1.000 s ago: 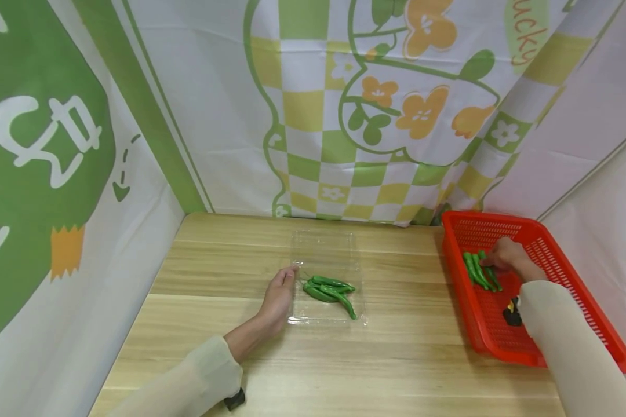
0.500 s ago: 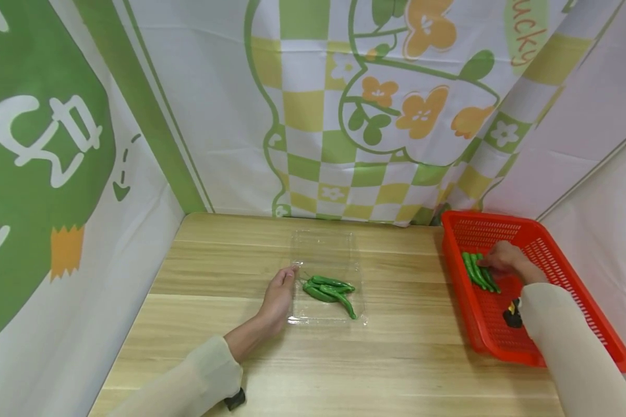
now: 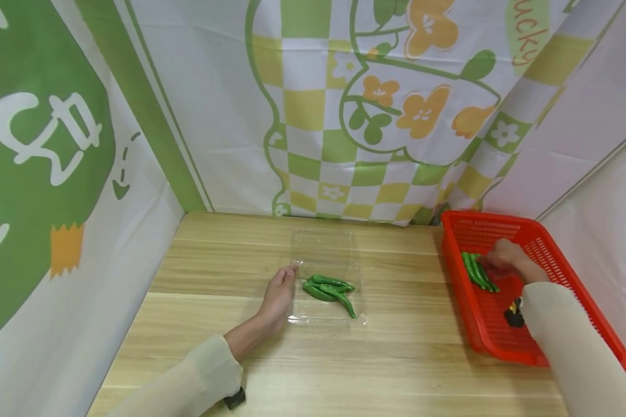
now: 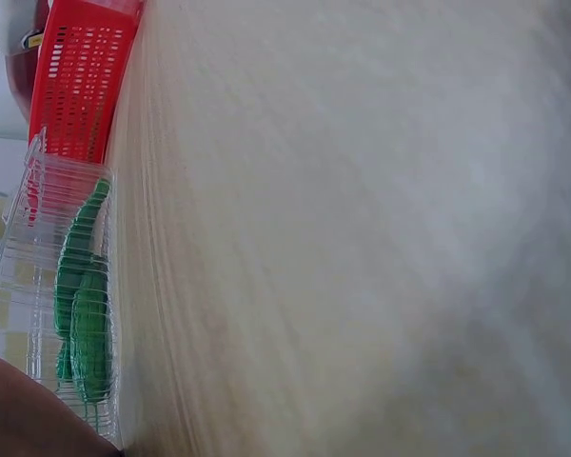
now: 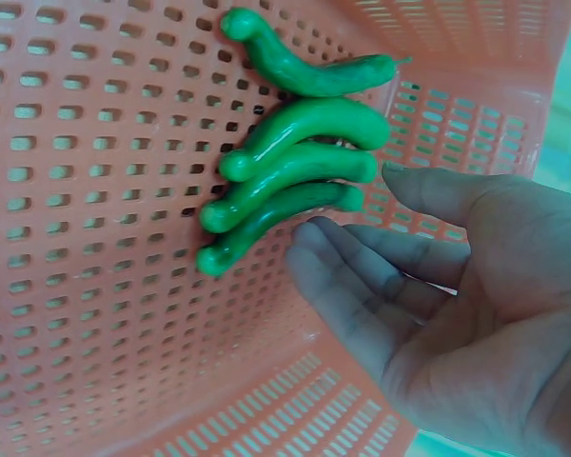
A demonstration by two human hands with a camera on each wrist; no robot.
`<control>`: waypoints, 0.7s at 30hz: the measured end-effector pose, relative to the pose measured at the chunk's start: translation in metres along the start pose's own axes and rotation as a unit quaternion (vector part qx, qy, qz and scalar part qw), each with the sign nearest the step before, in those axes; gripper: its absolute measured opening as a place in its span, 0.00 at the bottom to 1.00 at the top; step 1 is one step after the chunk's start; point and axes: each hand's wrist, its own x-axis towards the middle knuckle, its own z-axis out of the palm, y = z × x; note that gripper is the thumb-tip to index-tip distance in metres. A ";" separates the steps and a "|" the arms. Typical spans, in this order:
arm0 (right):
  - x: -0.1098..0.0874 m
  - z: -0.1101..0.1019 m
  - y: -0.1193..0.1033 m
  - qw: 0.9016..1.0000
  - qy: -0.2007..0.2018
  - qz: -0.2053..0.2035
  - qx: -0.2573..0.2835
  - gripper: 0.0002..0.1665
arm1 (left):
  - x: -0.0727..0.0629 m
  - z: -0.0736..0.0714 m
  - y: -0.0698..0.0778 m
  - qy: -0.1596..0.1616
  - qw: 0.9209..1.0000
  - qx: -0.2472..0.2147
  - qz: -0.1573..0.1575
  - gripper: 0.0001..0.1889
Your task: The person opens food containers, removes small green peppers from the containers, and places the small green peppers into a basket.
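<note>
A clear plastic box (image 3: pixel 320 315) lies with its lid folded back on the table, holding several green chili peppers (image 3: pixel 320 293). My left hand (image 3: pixel 276 300) grips the box's left edge near the hinge, thumb at the rim; its other fingers are partly hidden. Over in the red basket (image 3: pixel 464 310), my right hand (image 3: pixel 511 259) hovers by more green chili peppers (image 3: pixel 469 267). The right wrist view shows these peppers (image 5: pixel 309 129) side by side, the right hand (image 5: pixel 457 286) with thumb and fingers apart and nothing between them; fingertips lie close to the lowest pepper.
Wooden table (image 3: pixel 214 255) surface extends around the box and between it and the basket. A printed cloth (image 3: pixel 355 139) hangs behind the table's back edge. White walls stand left and right, the right one close to the basket.
My right hand has shifted slightly left in the basket, and the peppers there lie closer together. The left hand and the box have stayed in place.
</note>
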 end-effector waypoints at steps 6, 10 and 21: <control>0.002 -0.004 -0.004 0.999 0.006 -0.034 -0.041 0.23 | 0.000 0.001 -0.001 0.000 1.000 0.002 -0.002 0.24; 0.016 -0.005 0.010 0.997 0.023 -0.032 -0.068 0.26 | 0.001 0.001 -0.001 -0.005 1.000 0.000 -0.002 0.24; -0.013 -0.016 -0.029 0.991 0.049 -0.019 -0.121 0.24 | -0.002 -0.001 0.001 -0.008 1.000 0.001 -0.009 0.24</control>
